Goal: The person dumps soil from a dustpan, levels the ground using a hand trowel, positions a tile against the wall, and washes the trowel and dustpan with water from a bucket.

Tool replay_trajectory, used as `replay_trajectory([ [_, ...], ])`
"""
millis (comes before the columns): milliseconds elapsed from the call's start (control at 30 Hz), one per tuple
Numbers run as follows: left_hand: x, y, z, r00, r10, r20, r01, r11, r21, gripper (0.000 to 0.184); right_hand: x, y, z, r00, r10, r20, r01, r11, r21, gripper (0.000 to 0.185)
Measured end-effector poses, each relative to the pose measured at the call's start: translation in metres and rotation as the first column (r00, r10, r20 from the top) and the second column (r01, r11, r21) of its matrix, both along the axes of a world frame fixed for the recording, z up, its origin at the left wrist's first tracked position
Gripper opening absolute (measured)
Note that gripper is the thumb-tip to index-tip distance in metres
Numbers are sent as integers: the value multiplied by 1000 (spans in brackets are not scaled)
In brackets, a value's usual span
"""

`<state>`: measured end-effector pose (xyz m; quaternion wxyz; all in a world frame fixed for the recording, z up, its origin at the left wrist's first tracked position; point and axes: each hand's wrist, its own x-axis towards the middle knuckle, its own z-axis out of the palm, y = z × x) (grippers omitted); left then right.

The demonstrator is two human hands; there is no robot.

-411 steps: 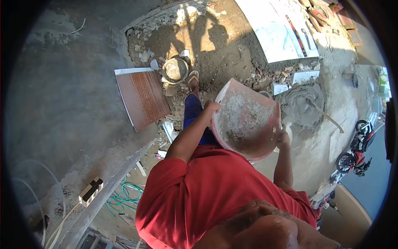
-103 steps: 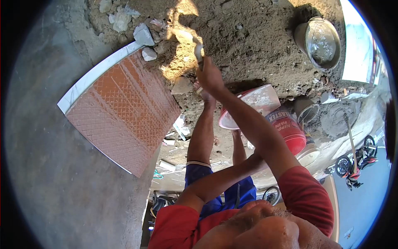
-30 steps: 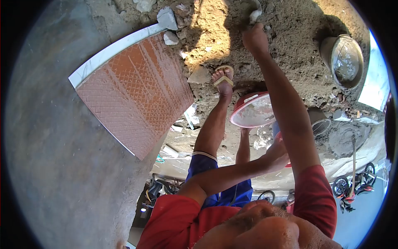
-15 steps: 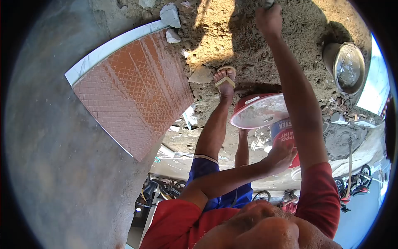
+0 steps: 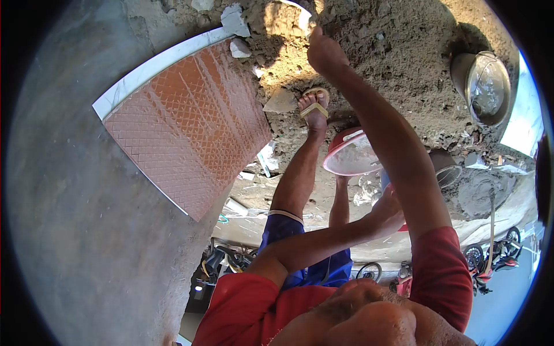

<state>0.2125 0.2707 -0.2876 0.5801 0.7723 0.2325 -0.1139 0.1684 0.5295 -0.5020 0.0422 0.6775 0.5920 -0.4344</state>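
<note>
While the trowel (image 5: 303,19) juts out just ahead, the right grip (image 5: 328,55) seems curled around its near end.

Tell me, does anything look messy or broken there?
Yes: jagged whitish chunks lie by the corner of the patterned panel, like broken rubble. The panel looks uneven too: orange in places, dull brown elsewhere, perhaps dusty.

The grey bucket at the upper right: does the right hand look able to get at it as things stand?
Probably yes: only open soil shows between the right hand and the grey bucket, though the hand seems to grip a tool, which may need setting down first.
</note>
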Motion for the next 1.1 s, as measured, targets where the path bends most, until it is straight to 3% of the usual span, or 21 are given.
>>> replay_trajectory([
  [33, 1, 0, -1, 1000, -2, 1, 2, 1000, -2, 53, -9, -7, 12, 997, 61, 38, -61, 998, -3, 19],
  [100, 1, 0, -2, 1000, -7, 9, 7, 1000, -9, 53, -19, -22, 13, 967, 177, 182, -206, 966, 155, 42],
  [233, 2, 3, -3, 1000, -1, 23, 2, 998, -60, 53, -16, -50, 11, 956, 226, 187, -261, 947, 187, 36],
  [333, -1, 9, -1, 1000, 20, 19, -15, 975, -221, 53, -16, -86, 12, 989, 126, -75, -117, 986, 122, 31],
  [433, -2, 14, -2, 995, 94, -29, -98, 911, -401, 53, 31, -102, 38, 974, -211, -76, 222, 957, 187, 26],
  [467, -4, 13, -2, 993, 114, -22, -114, 916, -384, 53, 57, -101, 38, 942, -323, -85, 334, 910, 244, 24],
  [500, -4, 3, -5, 984, 178, 27, -164, 949, -271, 51, 87, -97, 28, 862, -496, -106, 508, 840, 192, 28],
  [533, -4, -7, -8, 969, 235, 75, -222, 964, -150, 49, 119, -90, 20, 817, -576, -18, 565, 793, 228, 31],
  [567, -4, -9, -5, 992, 115, 53, -113, 993, -38, 48, 146, -88, 12, 758, -648, 66, 613, 744, 268, 35],
  [633, -5, -12, -2, 992, -125, -32, 129, 976, 177, 46, 177, -90, -6, 739, -628, 242, 559, 773, 299, 34],
  [667, -5, -12, -2, 992, -127, -27, 130, 976, 175, 46, 179, -94, -10, 737, -629, 247, 559, 773, 300, 34],
  [733, -4, -13, -2, 966, -256, -46, 255, 967, -21, 47, 170, -96, 0, 837, -518, 175, 494, 854, 164, 32],
  [833, -3, -17, -3, 988, -154, -23, 154, 988, 29, 45, 143, -119, 11, 886, -429, 174, 427, 903, 51, 31],
  [967, 0, -14, -7, 1000, -8, 4, 7, 996, 93, 39, 117, -152, 4, 899, -412, 150, 402, 911, 89, 30],
  [1100, -2, -23, -10, 997, 50, 54, -56, 992, 114, 35, 93, -180, -5, 963, -206, 171, 206, 978, 20, 28],
])
